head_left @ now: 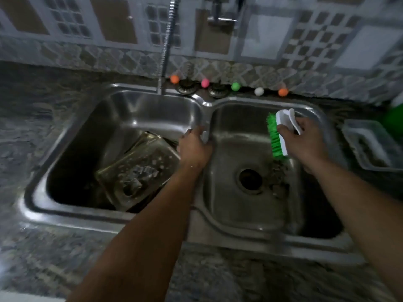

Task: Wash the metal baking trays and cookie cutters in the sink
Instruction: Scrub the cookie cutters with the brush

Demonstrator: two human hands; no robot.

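A double steel sink (205,103) fills the view. In its left basin a square metal baking tray (139,168) lies tilted, with small metal pieces, perhaps cookie cutters (139,173), inside it; blur hides detail. My left hand (194,147) is over the divider between the basins, its fingers curled round something small and pale that I cannot make out. My right hand (303,138) holds a white-handled scrub brush (281,131) with green bristles above the right basin, bristles facing left.
The right basin has a round drain (250,179) and dark debris beside it. A flexible tap hose (166,42) hangs over the left basin. Coloured balls (205,83) line the back ledge. A clear plastic container (370,144) sits on the counter at right.
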